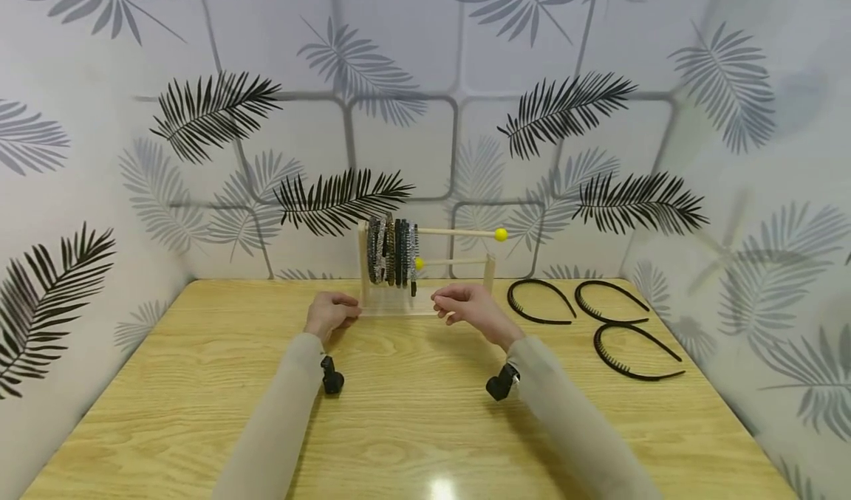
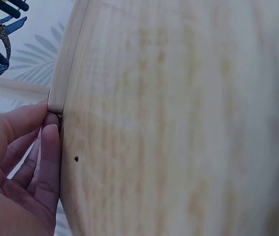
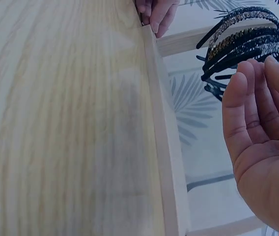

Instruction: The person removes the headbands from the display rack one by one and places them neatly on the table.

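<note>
A wooden rack [image 1: 399,311] stands at the back of the table, with a post at each end and two rods tipped with yellow balls [image 1: 501,234]. Dark and glittery headbands [image 1: 390,252] hang bunched on the upper rod near its left post. My left hand [image 1: 329,315] pinches the left front corner of the rack's base [image 2: 57,101] between thumb and fingers. In front of the base, to the right of the headbands, hovers my right hand [image 1: 470,308]. Its fingers are loosely bent with nothing between them, as the right wrist view shows.
On the table's right side lie three black toothed headbands: one near the rack [image 1: 532,320], one behind at right [image 1: 588,304] and one in front [image 1: 614,367]. A patterned wall [image 1: 405,153] closes off the back of the wooden table [image 1: 412,411].
</note>
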Tool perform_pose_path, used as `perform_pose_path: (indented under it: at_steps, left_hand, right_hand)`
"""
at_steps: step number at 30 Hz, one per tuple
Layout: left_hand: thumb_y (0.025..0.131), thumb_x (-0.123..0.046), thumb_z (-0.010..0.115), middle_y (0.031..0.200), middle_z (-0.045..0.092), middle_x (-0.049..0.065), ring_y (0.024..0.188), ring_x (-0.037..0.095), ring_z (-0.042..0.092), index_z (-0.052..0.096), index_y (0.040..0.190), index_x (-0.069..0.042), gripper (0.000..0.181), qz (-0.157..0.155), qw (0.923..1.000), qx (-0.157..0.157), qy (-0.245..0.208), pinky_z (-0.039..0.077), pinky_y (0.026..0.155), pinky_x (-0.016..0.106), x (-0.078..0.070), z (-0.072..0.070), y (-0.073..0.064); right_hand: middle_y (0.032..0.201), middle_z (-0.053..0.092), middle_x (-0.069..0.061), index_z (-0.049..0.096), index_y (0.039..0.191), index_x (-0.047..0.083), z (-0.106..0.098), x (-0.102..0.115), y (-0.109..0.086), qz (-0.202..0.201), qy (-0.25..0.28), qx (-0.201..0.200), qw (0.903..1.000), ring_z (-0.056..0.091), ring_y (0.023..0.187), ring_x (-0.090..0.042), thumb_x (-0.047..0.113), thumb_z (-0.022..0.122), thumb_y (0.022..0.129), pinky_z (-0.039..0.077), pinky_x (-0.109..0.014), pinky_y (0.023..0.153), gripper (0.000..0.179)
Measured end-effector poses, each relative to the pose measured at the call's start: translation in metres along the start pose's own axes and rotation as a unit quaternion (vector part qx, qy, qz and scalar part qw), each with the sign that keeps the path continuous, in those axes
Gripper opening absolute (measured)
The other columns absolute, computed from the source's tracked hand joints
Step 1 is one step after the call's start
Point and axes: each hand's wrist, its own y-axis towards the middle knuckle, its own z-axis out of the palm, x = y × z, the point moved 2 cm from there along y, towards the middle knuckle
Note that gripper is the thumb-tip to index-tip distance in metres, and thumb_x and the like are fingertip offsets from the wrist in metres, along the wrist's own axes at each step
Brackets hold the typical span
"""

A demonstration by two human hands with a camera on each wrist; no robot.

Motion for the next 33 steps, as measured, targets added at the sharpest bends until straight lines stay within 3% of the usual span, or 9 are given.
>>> perform_pose_path:
  at_steps: [4,7,11,16,22,25,33]
  left_hand:
    - [0.092,-0.007,0.068,0.113,0.069,0.02,0.08,0.017,0.068,0.068,0.118,0.001,0.028,-0.002,1.0,0.001,0.005,0.06,0.072,0.029,0.0,0.0,0.001]
    - [0.092,-0.007,0.068,0.113,0.069,0.02,0.079,0.016,0.067,0.069,0.118,0.001,0.027,-0.005,1.0,0.0,0.002,0.06,0.071,0.028,0.0,0.0,0.002]
    - [0.092,-0.007,0.068,0.114,0.069,0.02,0.081,0.017,0.067,0.068,0.119,0.001,0.027,-0.005,1.0,0.0,0.0,0.06,0.071,0.028,0.0,0.001,0.002]
    - [0.092,-0.007,0.068,0.113,0.068,0.019,0.08,0.018,0.067,0.069,0.118,0.0,0.027,-0.006,1.0,-0.002,0.002,0.059,0.071,0.028,0.0,0.002,0.002]
    - [0.092,-0.008,0.068,0.112,0.069,0.019,0.079,0.017,0.066,0.069,0.117,0.001,0.026,-0.003,1.0,-0.004,0.002,0.059,0.071,0.028,0.0,0.0,0.0]
    - [0.092,-0.007,0.068,0.111,0.069,0.019,0.078,0.017,0.066,0.069,0.117,0.001,0.026,-0.004,1.0,-0.005,0.0,0.059,0.07,0.028,0.0,0.0,0.0]
    - [0.092,-0.008,0.068,0.113,0.069,0.019,0.08,0.016,0.067,0.069,0.116,0.0,0.025,-0.005,1.0,-0.006,-0.004,0.059,0.072,0.028,0.002,0.002,0.004]
  right_hand:
    - [0.106,0.068,-0.019,0.068,0.118,0.004,0.004,0.01,0.005,-0.008,0.018,-0.008,0.9998,0.066,0.09,-0.021,0.022,0.063,0.098,0.054,-0.056,0.089,0.028]
    - [0.101,0.069,-0.013,0.069,0.116,0.004,0.005,0.016,0.009,-0.015,0.022,-0.022,0.9994,0.066,0.088,-0.018,0.022,0.064,0.097,0.053,-0.058,0.09,0.027]
    - [0.096,0.069,-0.006,0.068,0.114,0.002,0.007,0.025,0.012,-0.027,0.016,-0.035,0.9989,0.065,0.085,-0.017,0.021,0.063,0.097,0.057,-0.051,0.085,0.026]
    - [0.099,0.069,-0.014,0.066,0.117,-0.004,0.007,0.034,0.017,-0.031,0.02,-0.049,0.9981,0.065,0.083,-0.015,0.019,0.064,0.097,0.06,-0.035,0.076,0.03]
    - [0.107,0.068,-0.021,0.068,0.113,0.0,0.009,0.044,0.022,-0.038,0.022,-0.069,0.9966,0.064,0.099,-0.036,0.019,0.066,0.096,0.059,-0.041,0.085,0.026]
    - [0.114,0.067,-0.022,0.068,0.118,0.001,0.011,0.048,0.024,-0.045,0.022,-0.072,0.9961,0.06,0.109,-0.043,0.019,0.065,0.097,0.058,-0.038,0.088,0.027]
    - [0.125,0.064,-0.021,0.061,0.13,0.001,0.017,0.057,0.034,-0.042,0.05,-0.084,0.9943,0.059,0.118,-0.041,0.018,0.065,0.096,0.055,-0.038,0.095,0.038]
